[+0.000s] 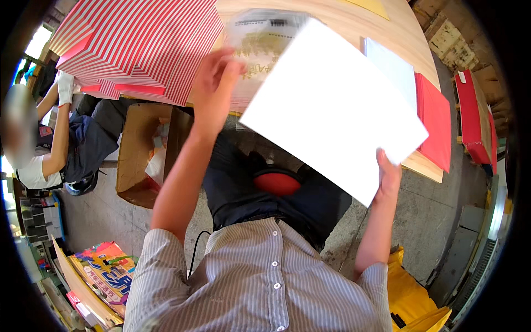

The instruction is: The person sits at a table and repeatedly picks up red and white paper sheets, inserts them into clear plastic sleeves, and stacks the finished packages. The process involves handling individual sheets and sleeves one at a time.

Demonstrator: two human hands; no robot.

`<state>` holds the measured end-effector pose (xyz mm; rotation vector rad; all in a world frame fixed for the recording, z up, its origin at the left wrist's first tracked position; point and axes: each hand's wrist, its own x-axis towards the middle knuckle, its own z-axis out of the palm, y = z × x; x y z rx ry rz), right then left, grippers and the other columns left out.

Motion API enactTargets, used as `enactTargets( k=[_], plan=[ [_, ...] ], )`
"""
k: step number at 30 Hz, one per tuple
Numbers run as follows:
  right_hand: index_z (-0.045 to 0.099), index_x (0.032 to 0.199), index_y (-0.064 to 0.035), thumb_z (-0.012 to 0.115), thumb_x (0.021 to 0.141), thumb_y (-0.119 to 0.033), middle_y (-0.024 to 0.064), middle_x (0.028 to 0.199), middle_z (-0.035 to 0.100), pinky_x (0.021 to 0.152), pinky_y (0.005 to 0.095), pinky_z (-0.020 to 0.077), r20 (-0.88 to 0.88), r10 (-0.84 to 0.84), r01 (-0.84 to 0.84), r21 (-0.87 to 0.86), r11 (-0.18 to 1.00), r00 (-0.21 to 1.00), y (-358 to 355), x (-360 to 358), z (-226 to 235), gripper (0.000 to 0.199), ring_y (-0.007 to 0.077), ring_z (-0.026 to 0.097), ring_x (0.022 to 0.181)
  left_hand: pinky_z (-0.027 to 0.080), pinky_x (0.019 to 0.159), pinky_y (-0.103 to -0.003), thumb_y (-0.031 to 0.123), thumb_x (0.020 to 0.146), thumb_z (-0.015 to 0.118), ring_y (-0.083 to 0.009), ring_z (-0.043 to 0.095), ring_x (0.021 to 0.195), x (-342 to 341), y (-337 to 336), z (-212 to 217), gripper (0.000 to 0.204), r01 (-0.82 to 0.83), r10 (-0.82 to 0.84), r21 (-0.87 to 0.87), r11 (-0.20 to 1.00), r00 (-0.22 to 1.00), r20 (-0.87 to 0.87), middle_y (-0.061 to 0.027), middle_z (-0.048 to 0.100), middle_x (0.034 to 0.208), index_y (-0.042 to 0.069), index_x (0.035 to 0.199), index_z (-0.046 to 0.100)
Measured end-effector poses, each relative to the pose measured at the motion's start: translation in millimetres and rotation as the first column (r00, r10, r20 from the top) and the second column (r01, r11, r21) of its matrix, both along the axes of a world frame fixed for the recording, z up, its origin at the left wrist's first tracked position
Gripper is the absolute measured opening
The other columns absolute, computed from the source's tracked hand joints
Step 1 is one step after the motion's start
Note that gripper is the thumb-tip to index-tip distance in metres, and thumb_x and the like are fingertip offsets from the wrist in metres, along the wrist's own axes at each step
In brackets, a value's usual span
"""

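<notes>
My right hand [389, 176] grips a large white rectangular sheet [337, 110] by its near right corner, thumb on top. The sheet is tilted over the table's front edge and so bright that no marks show on it; whether it is paper or board I cannot tell. My left hand [217, 88] is raised beside the sheet's left corner, fingers loosely bent and apart, slightly blurred, with nothing visible in it. Behind that hand lies a clear plastic bag [260, 50] with gold print, partly covered by the sheet.
Tall stacks of red-and-white-edged boards [138, 50] fill the table's left. Pale blue sheets [391, 63] and red sheets [434, 122] lie on the wooden table [412, 33] at right. A cardboard box [133, 160] stands below; a gloved co-worker [55, 127] sits at far left.
</notes>
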<state>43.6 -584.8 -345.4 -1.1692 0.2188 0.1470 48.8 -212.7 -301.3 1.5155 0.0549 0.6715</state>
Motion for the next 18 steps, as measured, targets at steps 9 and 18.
enactTargets(
  k=[9,18],
  plan=[
    [0.04,0.141,0.0046,0.066,0.09,-0.016,0.0216,0.125,0.059,0.089,0.0429,0.0563,-0.162,-0.178,0.213,0.229,0.95,0.971,-59.4,-101.7,-53.3,0.06,0.0328,0.064,0.107,0.049,0.089,-0.031,0.027,0.101,0.057,-0.0188,0.059,0.108,-98.5,-18.2,-145.9,0.033,-0.231,-0.034,-0.537,0.811,0.898,-0.438,-0.0082,0.059,0.117,0.006,0.126,0.05],
    [0.045,0.137,0.0042,0.068,0.085,-0.012,0.0194,0.122,0.061,0.091,0.0431,0.0542,-0.233,0.001,0.067,0.284,0.957,0.973,-70.2,-135.0,-65.5,0.059,0.0314,0.064,0.107,0.056,0.08,-0.032,0.016,0.096,0.064,-0.0208,0.07,0.091,-70.2,-33.5,-141.0,0.024,-0.034,-0.252,-0.757,0.652,0.932,-0.259,-0.0122,0.07,0.107,0.005,0.117,0.061]
  ],
)
